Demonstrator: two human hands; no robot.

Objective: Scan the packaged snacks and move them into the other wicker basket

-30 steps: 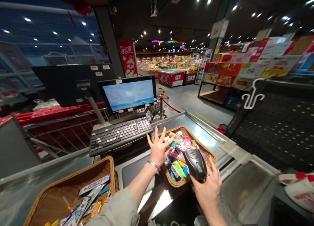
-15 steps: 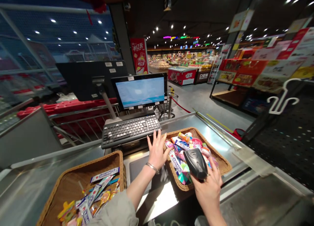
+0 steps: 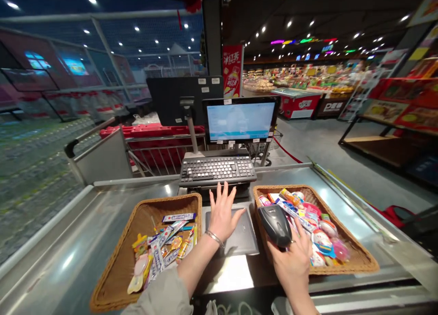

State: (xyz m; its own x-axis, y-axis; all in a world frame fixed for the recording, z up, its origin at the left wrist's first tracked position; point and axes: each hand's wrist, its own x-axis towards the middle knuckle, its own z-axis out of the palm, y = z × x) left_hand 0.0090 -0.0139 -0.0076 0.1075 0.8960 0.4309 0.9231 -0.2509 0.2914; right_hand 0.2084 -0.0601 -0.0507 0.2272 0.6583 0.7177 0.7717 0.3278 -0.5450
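My right hand [image 3: 292,255] is wrapped around a black handheld barcode scanner [image 3: 274,226], which hangs over the near left side of the right wicker basket [image 3: 357,255]. Packaged candies and small toys [image 3: 318,228] fill much of that basket. With fingers spread and nothing held, my left hand [image 3: 223,214] hovers above the flat grey scanner plate [image 3: 244,230], just short of the black keyboard [image 3: 217,169]. On the left, a second wicker basket [image 3: 118,255] contains several long candy packets [image 3: 160,246] and other small sweets.
Behind the keyboard stands a lit monitor [image 3: 242,119], with a dark second screen [image 3: 181,98] at its left. A metal counter [image 3: 65,255] runs under the baskets. Beyond are a metal railing [image 3: 160,153], a red freezer [image 3: 297,103] and a shelf of boxed goods [image 3: 393,105].
My view has swung left, so the counter items appear farther right. My left hand now shows over the plate, away from the right basket. The scanner stays in my right hand.
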